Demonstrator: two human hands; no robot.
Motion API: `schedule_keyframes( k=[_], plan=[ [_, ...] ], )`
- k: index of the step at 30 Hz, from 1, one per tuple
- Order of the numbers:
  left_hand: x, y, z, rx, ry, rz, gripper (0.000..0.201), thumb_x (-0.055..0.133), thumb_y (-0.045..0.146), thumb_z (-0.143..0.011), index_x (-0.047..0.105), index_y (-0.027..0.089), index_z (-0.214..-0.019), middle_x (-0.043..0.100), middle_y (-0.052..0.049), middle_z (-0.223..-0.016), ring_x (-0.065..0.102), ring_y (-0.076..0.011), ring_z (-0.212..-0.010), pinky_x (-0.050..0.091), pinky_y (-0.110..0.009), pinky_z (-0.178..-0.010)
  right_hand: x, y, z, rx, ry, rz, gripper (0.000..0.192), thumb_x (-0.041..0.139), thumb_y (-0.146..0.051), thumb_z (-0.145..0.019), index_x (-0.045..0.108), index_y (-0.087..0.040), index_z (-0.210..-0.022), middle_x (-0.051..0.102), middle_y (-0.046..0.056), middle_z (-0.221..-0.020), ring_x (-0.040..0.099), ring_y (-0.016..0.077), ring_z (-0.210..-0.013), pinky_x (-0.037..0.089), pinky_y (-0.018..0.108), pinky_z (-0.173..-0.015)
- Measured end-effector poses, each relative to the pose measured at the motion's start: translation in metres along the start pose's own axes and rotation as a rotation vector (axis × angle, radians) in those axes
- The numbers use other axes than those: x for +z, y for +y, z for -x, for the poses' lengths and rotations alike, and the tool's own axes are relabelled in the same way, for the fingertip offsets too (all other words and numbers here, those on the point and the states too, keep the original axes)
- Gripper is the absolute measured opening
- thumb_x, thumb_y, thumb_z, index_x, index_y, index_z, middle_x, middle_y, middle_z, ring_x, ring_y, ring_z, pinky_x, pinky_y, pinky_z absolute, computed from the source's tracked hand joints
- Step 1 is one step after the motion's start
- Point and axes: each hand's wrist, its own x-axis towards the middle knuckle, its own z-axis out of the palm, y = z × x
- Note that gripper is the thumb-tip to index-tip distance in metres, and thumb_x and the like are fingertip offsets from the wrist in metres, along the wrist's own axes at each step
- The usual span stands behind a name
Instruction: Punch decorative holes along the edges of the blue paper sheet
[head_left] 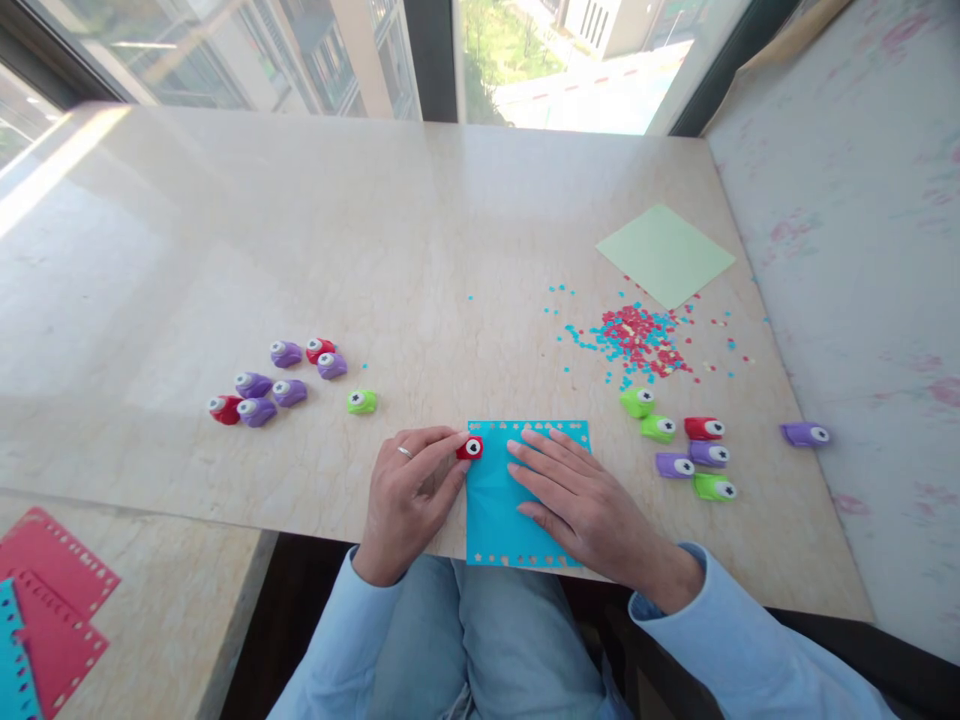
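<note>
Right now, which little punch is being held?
The red punch pinched by the left hand, at the left edge of the blue paper. The other punches, three red ones included, lie on the table, untouched.

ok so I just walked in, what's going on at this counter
Someone's left hand holds a small red punch at the left edge of a blue sheet, while the right hand lies flat on the sheet. The sheet's top and bottom edges are perforated. More punches sit to both sides, and colored confetti lies beyond the right hand.
</note>
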Motion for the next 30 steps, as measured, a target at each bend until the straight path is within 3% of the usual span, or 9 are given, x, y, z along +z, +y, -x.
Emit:
schedule_keyframes(
  k=[8, 16, 30],
  plan=[
    [0.000, 0.001, 0.001, -0.025, -0.014, -0.030, 0.023, 0.063, 0.032, -0.089, 0.068, 0.026, -0.111, 0.070, -0.006, -0.109, 0.064, -0.0233, -0.099, 0.050, -0.041, -0.087, 0.000, 0.000, 0.000, 0.010, 0.015, -0.019, 0.039, 0.056, -0.023, -0.094, 0.059, -0.021, -0.133, 0.057, 0.009, -0.140, 0.045, 0.0250, -0.137, 0.039, 0.051, -0.114],
    [0.000, 0.001, 0.002, -0.012, 0.011, -0.023, 0.026, 0.063, 0.035, -0.089, 0.065, 0.023, -0.112, 0.069, -0.008, -0.112, 0.064, -0.0236, -0.103, 0.049, -0.040, -0.089, 0.002, 0.002, 0.004, 0.020, 0.121, -0.044, 0.038, 0.053, -0.023, -0.097, 0.056, -0.022, -0.134, 0.060, 0.010, -0.137, 0.047, 0.0235, -0.135, 0.041, 0.051, -0.112],
    [0.003, -0.004, 0.000, 0.029, -0.003, -0.005, 0.022, 0.062, 0.032, -0.089, 0.068, 0.023, -0.108, 0.071, -0.006, -0.109, 0.064, -0.0233, -0.101, 0.048, -0.041, -0.091, 0.010, 0.002, 0.004, -0.009, 0.088, 0.107, 0.030, 0.051, -0.026, -0.097, 0.065, -0.017, -0.123, 0.061, 0.012, -0.136, 0.050, 0.0267, -0.132, 0.043, 0.051, -0.109]
  ],
)
